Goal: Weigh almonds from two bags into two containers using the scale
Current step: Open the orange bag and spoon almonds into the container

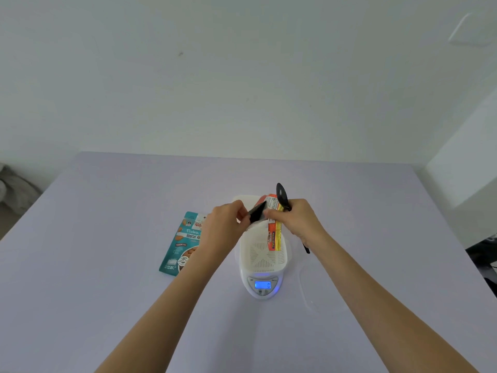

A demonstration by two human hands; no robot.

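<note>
Two hands: meeting above the far end of the scale (265,288), with the orange bag (274,234) upright between them.
Left hand (226,224): at 9 o'clock of the bag, fingers curled, pinching the dark flap at its top.
Right hand (298,219): at 3 o'clock, gripping the bag's other edge and a black spoon (281,196), bowl toward 12.
White container (262,257): oval plastic with a slotted base, on the scale beneath the bag.
Teal bag (181,244): glossy, flat on the lilac table (107,265), at 9 o'clock of the scale.
</note>
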